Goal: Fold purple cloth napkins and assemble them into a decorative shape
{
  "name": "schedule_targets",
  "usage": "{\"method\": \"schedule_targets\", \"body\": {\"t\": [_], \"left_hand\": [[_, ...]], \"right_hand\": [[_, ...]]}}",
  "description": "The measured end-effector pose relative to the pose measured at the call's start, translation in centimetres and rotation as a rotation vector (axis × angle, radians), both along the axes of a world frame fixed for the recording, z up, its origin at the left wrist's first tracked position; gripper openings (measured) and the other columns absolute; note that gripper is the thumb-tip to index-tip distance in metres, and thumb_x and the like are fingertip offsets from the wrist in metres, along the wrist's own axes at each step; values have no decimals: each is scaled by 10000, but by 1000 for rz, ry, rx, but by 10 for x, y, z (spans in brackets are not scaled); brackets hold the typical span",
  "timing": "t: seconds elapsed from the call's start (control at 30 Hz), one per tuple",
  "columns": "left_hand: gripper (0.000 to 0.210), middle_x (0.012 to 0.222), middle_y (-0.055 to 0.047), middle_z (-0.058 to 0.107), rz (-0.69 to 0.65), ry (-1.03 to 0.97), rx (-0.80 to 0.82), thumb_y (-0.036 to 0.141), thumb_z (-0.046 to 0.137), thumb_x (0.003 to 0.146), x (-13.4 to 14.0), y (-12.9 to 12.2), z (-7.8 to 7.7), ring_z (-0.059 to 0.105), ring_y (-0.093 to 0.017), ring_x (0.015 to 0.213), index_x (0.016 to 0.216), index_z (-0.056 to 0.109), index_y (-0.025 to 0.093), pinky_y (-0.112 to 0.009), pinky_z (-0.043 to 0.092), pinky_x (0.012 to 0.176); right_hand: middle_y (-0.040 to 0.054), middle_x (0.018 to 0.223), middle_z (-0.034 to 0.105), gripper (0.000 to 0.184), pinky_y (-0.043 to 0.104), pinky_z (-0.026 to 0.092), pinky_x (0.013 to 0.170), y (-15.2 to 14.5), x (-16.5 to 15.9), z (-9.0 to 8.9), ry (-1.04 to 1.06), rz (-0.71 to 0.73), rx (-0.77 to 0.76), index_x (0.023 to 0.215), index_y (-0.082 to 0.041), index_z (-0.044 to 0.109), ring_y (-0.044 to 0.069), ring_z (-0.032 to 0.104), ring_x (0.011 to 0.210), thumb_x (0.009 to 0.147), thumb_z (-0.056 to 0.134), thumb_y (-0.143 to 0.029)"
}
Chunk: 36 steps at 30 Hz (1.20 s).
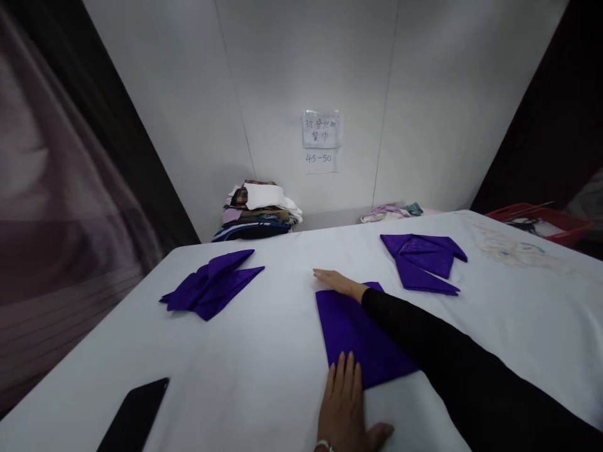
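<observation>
A purple cloth napkin [351,329] lies flat and folded into a rough square on the white-covered table [226,376]. My left hand [343,402] rests palm down at its near left edge, fingers stretched forward onto the cloth and thumb out to the right. Across the far edge reaches my right hand [336,281], fingers straight and pointing left; its black sleeve hides the napkin's right part. Neither hand grasps anything. To the left lies a folded purple napkin [210,285] with pointed ends, and at the far right another folded purple napkin [421,260] with spread points.
A black phone-like slab [134,417] lies at the near left. Behind the table are a stack of folded clothes [261,210] and some pale cloth [386,213]. A red basket [541,220] stands at the right. Handwritten papers [321,141] hang on the wall.
</observation>
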<state>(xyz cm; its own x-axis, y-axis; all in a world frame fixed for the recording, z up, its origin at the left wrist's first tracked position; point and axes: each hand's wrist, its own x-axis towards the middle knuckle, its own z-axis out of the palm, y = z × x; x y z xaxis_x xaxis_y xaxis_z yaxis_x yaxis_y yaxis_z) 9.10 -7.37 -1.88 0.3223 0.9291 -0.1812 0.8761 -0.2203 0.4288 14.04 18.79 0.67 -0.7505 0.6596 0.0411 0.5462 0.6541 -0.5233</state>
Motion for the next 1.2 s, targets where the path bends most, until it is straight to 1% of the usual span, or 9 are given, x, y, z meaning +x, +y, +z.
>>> {"method": "schedule_targets", "body": {"t": [0.17, 0.3, 0.47, 0.67, 0.77, 0.83, 0.97, 1.07, 1.2], "left_hand": [[890, 1465, -118, 70, 10, 4, 68, 642, 453, 721, -1, 1, -13, 46, -320, 1342, 1389, 202, 111, -509, 160, 1096], [701, 1465, -76, 165, 60, -11, 110, 538, 407, 805, 0, 1, -11, 128, -285, 1343, 1377, 266, 157, -492, 201, 1092], [450, 1404, -60, 356, 129, 13, 173, 292, 363, 860, 1, 4, -3, 275, -244, 1311, 1287, 445, 173, -471, 265, 1076], [475, 1338, -85, 457, 104, 63, 250, 62, 382, 764, 2, 5, -14, 366, -242, 1264, 1206, 530, 154, -447, 324, 1052], [456, 1269, -63, 535, 115, 48, 330, 26, 343, 783, -6, 8, -15, 425, -207, 1223, 1141, 579, 180, -416, 366, 1026], [410, 1201, -31, 594, 133, 45, 372, 63, 333, 826, -20, 14, -7, 463, -196, 1188, 1074, 617, 222, -436, 345, 1035], [383, 1186, -8, 605, 283, 173, 419, 93, 335, 845, -69, 38, 20, 434, -218, 1212, 991, 647, 261, -506, 208, 1074], [426, 1245, -54, 560, 429, 303, 383, 28, 346, 795, -98, 54, 35, 400, -250, 1236, 1083, 605, 207, -507, 234, 1044], [418, 1292, -69, 518, 502, 279, 363, 69, 351, 809, -85, 53, 39, 388, -241, 1243, 1162, 548, 176, -467, 258, 1034]], "right_hand": [[137, 1158, 591, 447, 335, 389, 898, 5, 80, 7, -125, -96, 57, 1212, -127, 544, 238, 549, 1033, 853, 448, -375], [135, 1098, 593, 374, 307, 380, 878, -1, 121, 9, -238, -95, 88, 1093, -142, 623, 237, 542, 1005, 741, 593, -264], [112, 1045, 612, 392, 300, 406, 788, 6, 122, 15, -349, -170, 60, 1070, -170, 621, 238, 566, 936, 698, 632, -292], [60, 862, 655, 217, 253, 402, 634, 18, 114, 18, -392, -222, -46, 818, -172, 677, 198, 591, 771, 620, 680, -262], [44, 810, 650, 153, 232, 387, 608, 11, 121, 18, -328, -247, -75, 775, -160, 664, 171, 578, 743, 633, 650, -215], [39, 786, 643, 149, 223, 383, 590, 1, 130, 17, -266, -267, -101, 793, -152, 651, 158, 568, 725, 651, 617, -183], [18, 760, 631, 280, 201, 395, 538, -35, 150, 10, -152, -276, -213, 984, -147, 596, 126, 563, 655, 709, 559, -187], [-17, 691, 603, 477, 196, 396, 481, -69, 159, 1, 61, -275, -453, 1180, -154, 485, 110, 550, 568, 711, 557, -202], [-26, 726, 593, 768, 213, 416, 437, -105, 164, -3, 429, -374, -794, 1352, -189, 271, 115, 551, 528, 655, 593, -195]]}}
